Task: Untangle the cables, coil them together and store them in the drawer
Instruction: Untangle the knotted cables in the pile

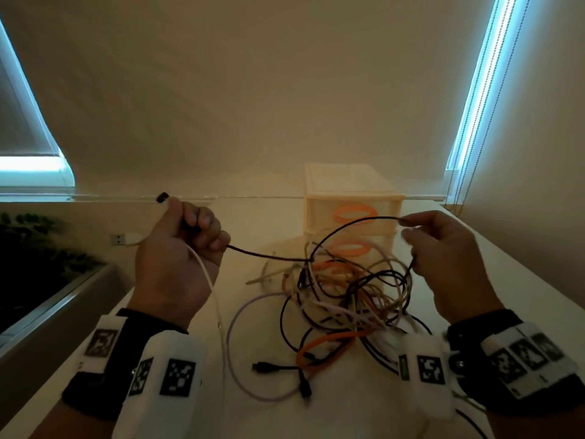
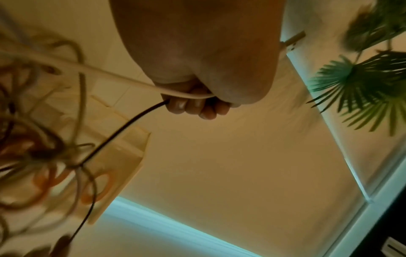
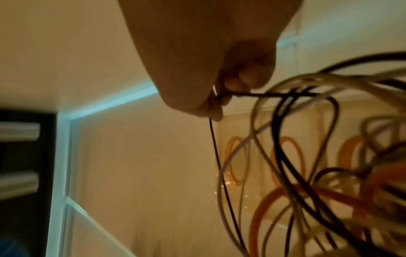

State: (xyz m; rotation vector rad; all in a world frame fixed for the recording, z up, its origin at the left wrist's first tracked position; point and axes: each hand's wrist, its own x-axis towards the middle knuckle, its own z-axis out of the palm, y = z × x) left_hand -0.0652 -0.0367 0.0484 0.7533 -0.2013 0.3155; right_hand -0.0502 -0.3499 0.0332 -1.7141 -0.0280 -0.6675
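A white table (image 1: pixel 493 274) carries a cream drawer unit (image 1: pixel 351 198) with orange ring handles at its far edge. In front of the unit lies a tangle of cables (image 1: pixel 345 299), black, white and orange. The left hand (image 1: pixel 177 258) is clenched round a black cable (image 1: pixel 269 255) and a white USB cable (image 1: pixel 207 280). The right hand (image 1: pixel 443 251) pinches the same black cable, which arcs up from the heap; its other fingers are blurred, seemingly curled.
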